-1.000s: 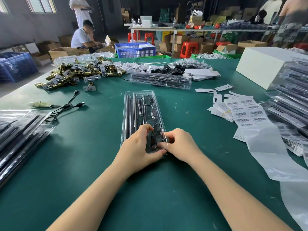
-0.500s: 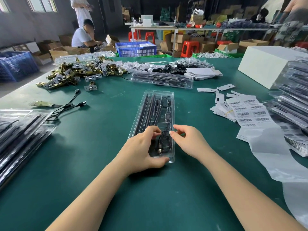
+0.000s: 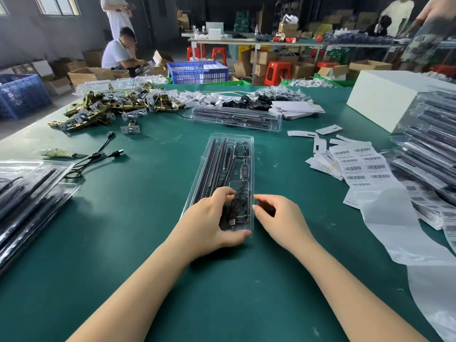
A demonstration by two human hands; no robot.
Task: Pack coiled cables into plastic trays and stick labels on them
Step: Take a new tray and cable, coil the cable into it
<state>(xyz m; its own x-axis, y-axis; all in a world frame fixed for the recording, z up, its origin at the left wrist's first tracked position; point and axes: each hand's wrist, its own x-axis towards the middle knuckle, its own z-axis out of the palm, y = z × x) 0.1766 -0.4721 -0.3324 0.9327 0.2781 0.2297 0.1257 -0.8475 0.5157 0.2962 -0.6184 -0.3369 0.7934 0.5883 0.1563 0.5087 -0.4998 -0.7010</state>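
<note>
A long clear plastic tray [image 3: 214,154] lies lengthwise on the green table in front of me, holding black rods, a small controller and a coiled black cable [image 3: 238,208] in its near compartment. My left hand [image 3: 209,223] grips the tray's near end, thumb along the front edge, fingers curled over the cable. My right hand [image 3: 278,218] hovers beside the tray's right edge with loosely curled fingers, holding nothing. A sheet of barcode labels [image 3: 357,164] lies to the right.
Stacks of packed trays sit at the left [image 3: 27,193] and at the right [image 3: 429,154]. Another filled tray [image 3: 237,118] lies further back. Brass hardware [image 3: 103,112], a loose black cable [image 3: 98,156], a white box [image 3: 385,99] and label backing paper [image 3: 394,225] surround the work area.
The tray has swung its far end to the right and now lies slightly angled. My right hand came off the tray's near end and now sits just beside it.
</note>
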